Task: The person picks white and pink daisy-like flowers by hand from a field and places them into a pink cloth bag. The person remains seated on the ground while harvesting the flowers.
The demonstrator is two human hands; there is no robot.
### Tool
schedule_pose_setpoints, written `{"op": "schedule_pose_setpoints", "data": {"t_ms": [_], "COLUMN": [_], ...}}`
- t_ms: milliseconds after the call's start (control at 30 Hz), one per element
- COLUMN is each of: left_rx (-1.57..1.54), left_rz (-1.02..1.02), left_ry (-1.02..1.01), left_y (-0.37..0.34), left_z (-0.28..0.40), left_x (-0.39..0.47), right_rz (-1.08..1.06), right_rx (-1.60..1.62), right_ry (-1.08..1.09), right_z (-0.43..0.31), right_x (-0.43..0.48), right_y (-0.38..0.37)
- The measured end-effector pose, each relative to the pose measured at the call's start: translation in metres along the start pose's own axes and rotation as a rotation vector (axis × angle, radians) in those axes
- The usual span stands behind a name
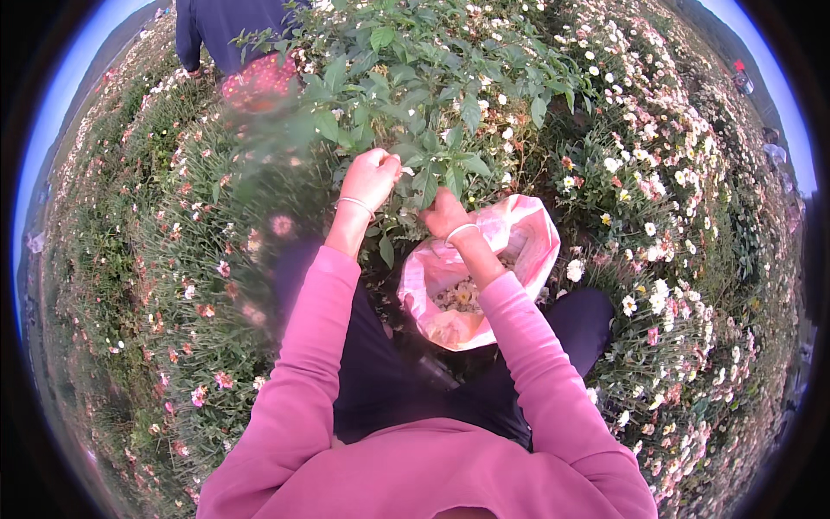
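Note:
My left hand [372, 176], a pale band around its wrist, is raised at the near side of a leafy green plant [425, 107]. Its fingers are curled; a small white bloom [407, 171] shows right by the fingertips, and whether they grip it is unclear. Lower and to the right, my right hand [446, 215] reaches in among the leaves, which cover its fingertips. Under my right forearm an open pinkish-white sack [428, 295] stands between my knees. Picked white flower heads [462, 295] with yellow centres lie inside it.
Dense rows of white and pink flowers [655, 175] spread on both sides. A person in a dark top [237, 32] is ahead at the upper left, beside a red dotted cloth [259, 81]. Blurred foliage [279, 143] rises close to the camera left of my hand.

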State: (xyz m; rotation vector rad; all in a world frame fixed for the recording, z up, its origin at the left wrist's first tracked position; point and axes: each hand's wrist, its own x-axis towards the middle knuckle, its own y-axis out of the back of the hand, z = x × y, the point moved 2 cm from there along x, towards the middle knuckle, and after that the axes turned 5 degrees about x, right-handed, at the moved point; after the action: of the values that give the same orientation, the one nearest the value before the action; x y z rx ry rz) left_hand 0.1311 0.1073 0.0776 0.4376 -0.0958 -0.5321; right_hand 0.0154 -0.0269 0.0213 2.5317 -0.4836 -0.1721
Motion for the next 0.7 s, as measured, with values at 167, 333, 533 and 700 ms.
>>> {"op": "schedule_pose_setpoints", "data": {"t_ms": [167, 333, 533, 700], "left_rx": [0.004, 0.304, 0.418, 0.838], "left_rz": [0.011, 0.001, 0.153, 0.049], "left_ry": [-0.064, -0.389, -0.358, -0.291], "left_y": [0.002, 0.01, -0.011, -0.034], "left_z": [-0.035, -0.039, -0.023, -0.018], "left_x": [-0.009, -0.012, -0.008, -0.01], "right_rz": [0.015, 0.13, -0.173, -0.085], "right_rx": [-0.149, 0.036, 0.549, 0.847], "right_ry": [0.044, -0.008, -0.181, -0.226], "right_z": [0.044, 0.025, 0.014, 0.042], "right_x": [0.009, 0.007, 0.0, 0.014], "right_y": [-0.055, -0.082, -0.081, -0.095]}}
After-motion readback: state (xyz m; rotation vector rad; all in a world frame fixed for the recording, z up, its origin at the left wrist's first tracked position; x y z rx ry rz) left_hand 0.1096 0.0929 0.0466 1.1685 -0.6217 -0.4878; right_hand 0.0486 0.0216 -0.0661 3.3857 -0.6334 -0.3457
